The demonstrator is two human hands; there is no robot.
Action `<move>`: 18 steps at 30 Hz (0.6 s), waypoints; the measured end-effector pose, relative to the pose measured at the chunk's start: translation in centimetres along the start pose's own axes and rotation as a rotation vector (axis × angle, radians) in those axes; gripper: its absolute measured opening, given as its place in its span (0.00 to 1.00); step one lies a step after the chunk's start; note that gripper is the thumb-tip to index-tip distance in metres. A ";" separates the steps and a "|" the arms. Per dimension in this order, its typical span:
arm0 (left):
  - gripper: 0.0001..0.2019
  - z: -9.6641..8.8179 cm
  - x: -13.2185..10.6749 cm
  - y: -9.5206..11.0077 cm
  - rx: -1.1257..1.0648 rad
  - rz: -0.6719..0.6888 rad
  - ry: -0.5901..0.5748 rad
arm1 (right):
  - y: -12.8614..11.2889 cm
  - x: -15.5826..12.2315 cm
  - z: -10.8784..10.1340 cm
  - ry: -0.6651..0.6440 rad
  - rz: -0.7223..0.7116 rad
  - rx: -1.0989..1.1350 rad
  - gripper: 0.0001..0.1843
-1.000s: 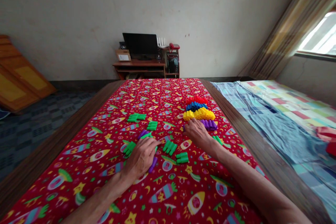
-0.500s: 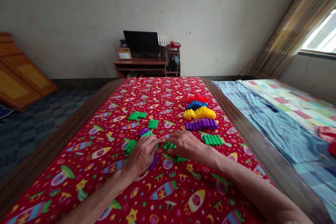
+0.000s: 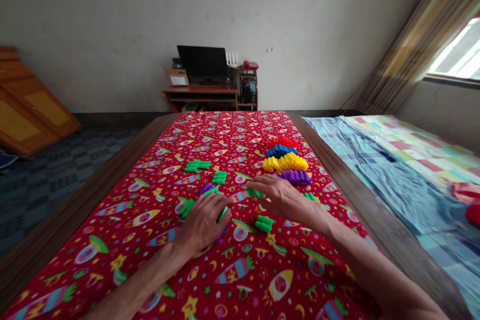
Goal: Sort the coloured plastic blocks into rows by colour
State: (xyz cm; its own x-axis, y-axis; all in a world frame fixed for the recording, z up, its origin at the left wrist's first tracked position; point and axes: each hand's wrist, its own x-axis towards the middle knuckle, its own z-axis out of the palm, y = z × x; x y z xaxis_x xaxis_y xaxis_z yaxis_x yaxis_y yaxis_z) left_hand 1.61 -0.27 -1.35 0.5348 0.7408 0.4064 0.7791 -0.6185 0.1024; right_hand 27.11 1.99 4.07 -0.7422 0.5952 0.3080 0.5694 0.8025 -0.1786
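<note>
My left hand [image 3: 204,221] lies on the red patterned cloth [image 3: 210,280], fingers curled over small plastic pieces; a green piece [image 3: 222,213] shows at its fingertips, and what it grips is hidden. My right hand [image 3: 279,197] hovers just right of it and pinches a green piece [image 3: 255,193] in its fingertips. Another green cluster [image 3: 263,223] lies below that hand. Beyond it lie rows of pieces sorted by colour: red [image 3: 281,141], blue [image 3: 281,151], yellow [image 3: 285,162], purple [image 3: 296,176], and a green row [image 3: 309,196] partly hidden by my wrist.
Loose green clusters [image 3: 197,165] [image 3: 219,177] [image 3: 186,207] and a purple piece [image 3: 206,188] lie left of centre. The wooden table edge [image 3: 337,170] runs along a bed with a checked sheet [image 3: 393,170]. A desk with a monitor [image 3: 202,62] stands at the far wall.
My right hand moved from the purple row down to the loose green pieces, picked one up and now lifts it to the right. My left hand has stayed almost still.
</note>
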 end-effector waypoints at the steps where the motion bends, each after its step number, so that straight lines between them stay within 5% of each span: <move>1: 0.12 -0.2 -0.1 0.1 0.043 -0.021 -0.018 | 0.3 -0.7 -0.5 -0.003 0.018 0.010 0.21; 7: 0.13 -0.6 -0.4 0.3 0.061 -0.052 -0.076 | 2.2 -5.3 -0.3 -0.123 0.129 -0.017 0.20; 12: 0.14 -0.4 -0.1 -0.2 -0.148 -0.003 -0.038 | 2.4 -6.3 1.1 -0.133 0.195 -0.085 0.20; 18: 0.11 0.5 -0.7 -1.9 -0.115 -0.077 -0.056 | 2.4 -7.2 1.4 -0.118 0.226 -0.160 0.20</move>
State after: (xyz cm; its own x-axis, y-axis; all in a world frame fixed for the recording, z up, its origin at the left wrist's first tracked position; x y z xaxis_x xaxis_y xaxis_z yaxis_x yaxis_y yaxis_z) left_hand -0.06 0.48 -2.26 0.4947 0.7986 0.3428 0.7775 -0.5830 0.2360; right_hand 33.32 -0.30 0.13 -0.6206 0.7666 0.1646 0.7666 0.6374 -0.0777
